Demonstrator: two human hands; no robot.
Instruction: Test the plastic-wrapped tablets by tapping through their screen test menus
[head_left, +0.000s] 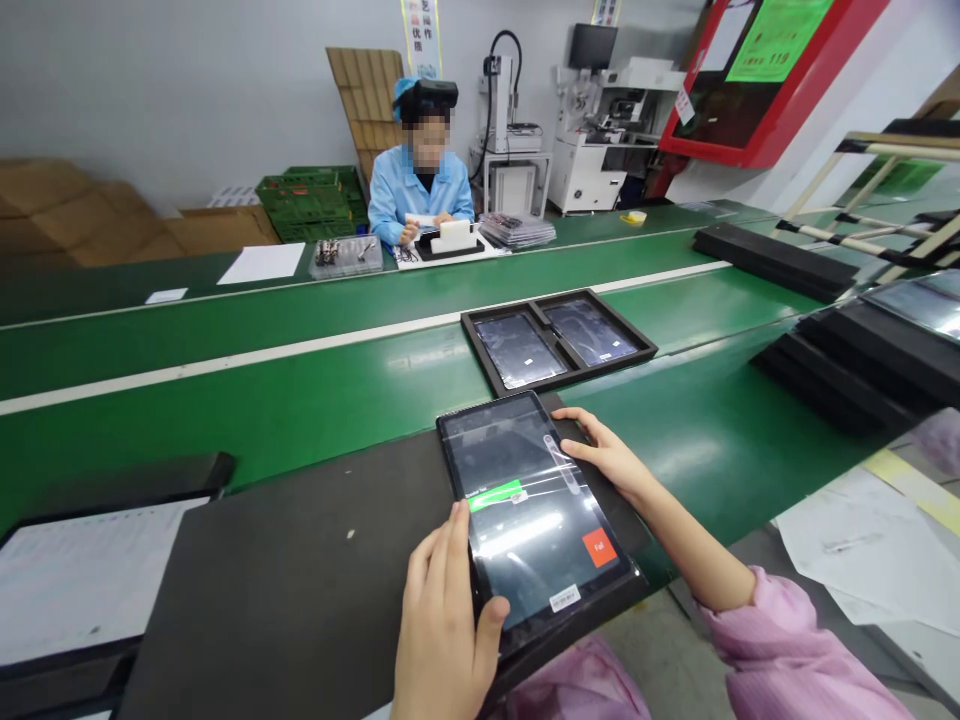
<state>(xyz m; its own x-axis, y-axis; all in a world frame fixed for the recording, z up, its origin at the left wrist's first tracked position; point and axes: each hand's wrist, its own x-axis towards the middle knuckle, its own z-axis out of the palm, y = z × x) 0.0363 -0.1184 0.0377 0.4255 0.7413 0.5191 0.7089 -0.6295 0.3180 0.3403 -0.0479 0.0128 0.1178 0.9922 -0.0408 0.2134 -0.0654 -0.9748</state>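
A black tablet point(532, 540) with a lit screen lies on the dark mat point(300, 580), tilted a little at an angle to me. A green bar and a red square show on its screen, and a small white label is near its lower edge. My left hand point(446, 610) grips the tablet's left edge, thumb over the lower left corner of the screen. At the upper right edge, my right hand point(604, 455) holds the tablet with its fingers on the rim.
Beyond the tablet, a black tray point(487, 365) holds two tablets on the green conveyor point(360, 390). Black trays point(847, 360) are stacked at the right, papers point(840, 530) below them. Opposite sits a person in blue point(382, 195). A sheet in a dark frame point(90, 580) lies left.
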